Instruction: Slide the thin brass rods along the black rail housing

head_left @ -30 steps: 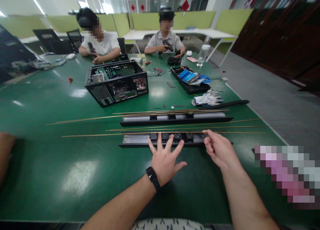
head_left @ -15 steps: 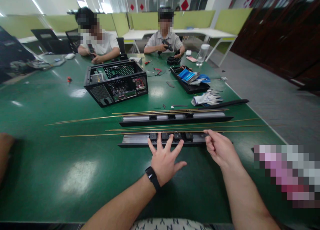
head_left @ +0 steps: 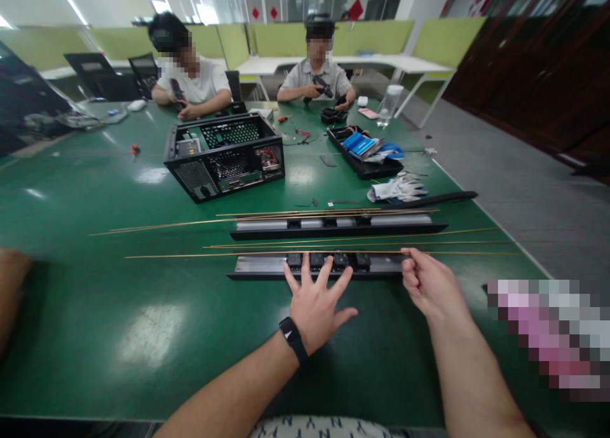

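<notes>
My left hand [head_left: 315,311] lies with fingers spread, its fingertips on the near dark metal channel [head_left: 260,265] and the small black blocks [head_left: 363,260] set in it. A thin brass-coloured rod [head_left: 181,256] runs lengthwise along the channel's far side. My right hand [head_left: 433,284] pinches this rod between thumb and fingers near the channel's right end. More thin rods lie just beyond it. Farther off is a second channel [head_left: 338,235] holding black blocks, with several rods along its back edge.
Behind the channels stands an opened black computer case [head_left: 190,174]. To the right are a black tray [head_left: 366,168] with blue items, white gloves [head_left: 398,189] and a long black strip [head_left: 443,199]. Two people sit across the green table [head_left: 95,323]. Another person's arm [head_left: 12,285] shows at left.
My right hand has moved right, and the pinched rod has slid right with it. My left hand stays spread on the near channel. The view has shifted slightly.
</notes>
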`<action>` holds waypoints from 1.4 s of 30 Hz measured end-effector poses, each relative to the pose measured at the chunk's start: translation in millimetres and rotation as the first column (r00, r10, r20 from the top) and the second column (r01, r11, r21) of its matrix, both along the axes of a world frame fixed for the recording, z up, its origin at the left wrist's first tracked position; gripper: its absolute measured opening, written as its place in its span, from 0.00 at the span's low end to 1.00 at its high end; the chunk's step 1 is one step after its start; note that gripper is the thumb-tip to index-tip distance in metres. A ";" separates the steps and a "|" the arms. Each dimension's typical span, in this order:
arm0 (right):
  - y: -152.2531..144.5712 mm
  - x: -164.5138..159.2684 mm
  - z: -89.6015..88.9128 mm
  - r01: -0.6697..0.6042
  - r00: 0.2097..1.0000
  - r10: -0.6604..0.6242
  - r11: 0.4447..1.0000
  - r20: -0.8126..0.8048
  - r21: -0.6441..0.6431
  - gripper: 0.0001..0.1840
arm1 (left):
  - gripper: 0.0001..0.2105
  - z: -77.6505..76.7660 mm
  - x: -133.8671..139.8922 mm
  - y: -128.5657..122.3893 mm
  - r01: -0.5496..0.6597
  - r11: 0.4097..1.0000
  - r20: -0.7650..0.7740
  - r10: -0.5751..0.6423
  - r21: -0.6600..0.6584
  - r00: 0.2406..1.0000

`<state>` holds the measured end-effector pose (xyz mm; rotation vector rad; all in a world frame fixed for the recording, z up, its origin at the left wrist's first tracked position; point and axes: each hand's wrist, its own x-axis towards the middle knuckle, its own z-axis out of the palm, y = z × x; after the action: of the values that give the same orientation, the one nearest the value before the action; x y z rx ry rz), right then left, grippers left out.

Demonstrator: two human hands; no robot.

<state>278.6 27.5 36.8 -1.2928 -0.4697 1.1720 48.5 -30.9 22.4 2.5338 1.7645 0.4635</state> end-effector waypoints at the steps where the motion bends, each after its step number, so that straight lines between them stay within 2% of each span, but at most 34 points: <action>1: -0.1 -0.5 -0.3 -0.002 1.000 0.002 1.000 0.007 0.002 0.07 | 0.36 0.1 0.0 0.0 0.000 1.000 -0.001 0.000 -0.001 1.000; 14: -2.6 -12.5 -1.7 -0.198 0.980 0.198 0.980 0.012 -0.015 0.16 | 0.36 0.2 1.2 0.6 -0.001 1.000 0.000 0.001 0.003 1.000; 20: -1.7 -12.8 -2.0 -0.213 0.977 0.213 0.977 0.007 -0.032 0.16 | 0.36 -1.4 1.2 1.0 0.002 1.000 0.013 -0.002 0.011 1.000; 29: -2.3 -12.4 -0.1 -0.184 0.983 0.183 0.983 -0.006 -0.026 0.11 | 0.36 -2.6 1.2 0.9 0.008 1.000 0.034 -0.009 0.026 0.999; 42: 1.5 1.5 -1.8 -0.017 1.000 0.017 1.000 -0.012 -0.002 0.05 | 0.36 -4.0 -0.3 1.7 0.009 0.999 0.031 -0.011 0.053 0.999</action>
<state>280.1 29.1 35.0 -1.2855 -0.4714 1.1939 48.2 -29.2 18.4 2.5543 1.7515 0.5542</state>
